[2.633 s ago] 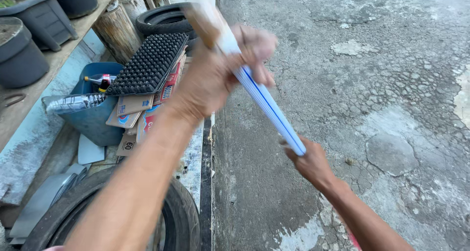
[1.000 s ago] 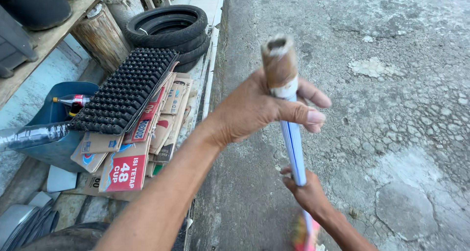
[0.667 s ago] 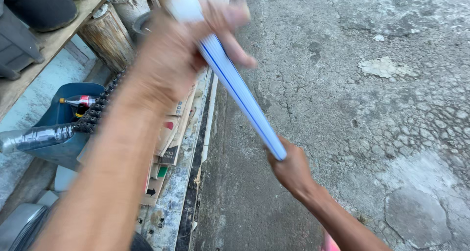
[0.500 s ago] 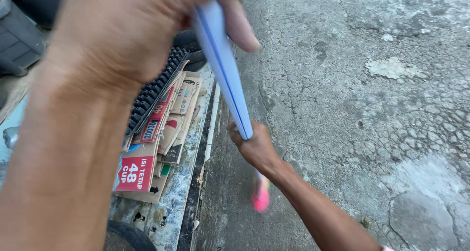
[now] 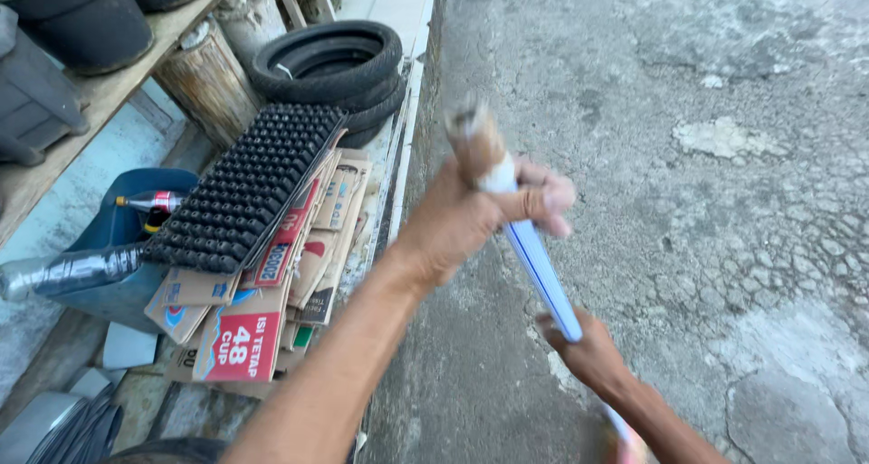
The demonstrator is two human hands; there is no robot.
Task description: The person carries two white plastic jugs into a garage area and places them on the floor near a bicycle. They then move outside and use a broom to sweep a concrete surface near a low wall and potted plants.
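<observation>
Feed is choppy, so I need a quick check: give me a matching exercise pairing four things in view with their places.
1 left hand
2 right hand
3 black seedling tray
4 stacked tyres

a lying on flattened cardboard
b gripping the pole's brown top end
c beside a wooden stump
d gripping the pole lower down

Pairs: 1-b, 2-d, 3-a, 4-c
</observation>
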